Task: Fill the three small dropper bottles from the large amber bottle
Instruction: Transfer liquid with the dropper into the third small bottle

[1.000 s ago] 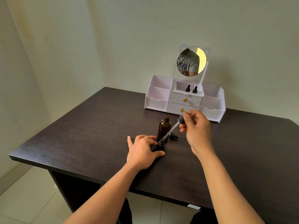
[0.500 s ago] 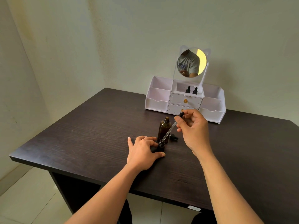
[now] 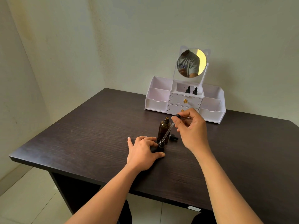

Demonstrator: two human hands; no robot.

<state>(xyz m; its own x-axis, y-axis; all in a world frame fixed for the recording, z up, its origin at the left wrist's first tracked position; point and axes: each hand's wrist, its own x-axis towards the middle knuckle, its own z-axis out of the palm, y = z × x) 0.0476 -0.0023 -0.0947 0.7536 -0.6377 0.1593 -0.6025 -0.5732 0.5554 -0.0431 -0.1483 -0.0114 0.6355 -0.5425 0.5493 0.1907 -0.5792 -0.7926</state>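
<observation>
The large amber bottle stands uncapped at the middle of the dark table. Just in front of it is a small dark dropper bottle, open at the top. My left hand holds that small bottle between thumb and fingers on the table. My right hand pinches the black bulb of a glass dropper, whose tip slants down into the small bottle's mouth. Two more small dropper bottles stand capped in the white organizer's middle compartment.
A white desk organizer with drawers and a round cat-ear mirror stands at the back of the table. A black cap lies right of the amber bottle. The table's front edge is near my forearms.
My right hand has shifted slightly left and lower, tilting the dropper steeper over the small bottle. My left hand and both bottles on the table have stayed put.
</observation>
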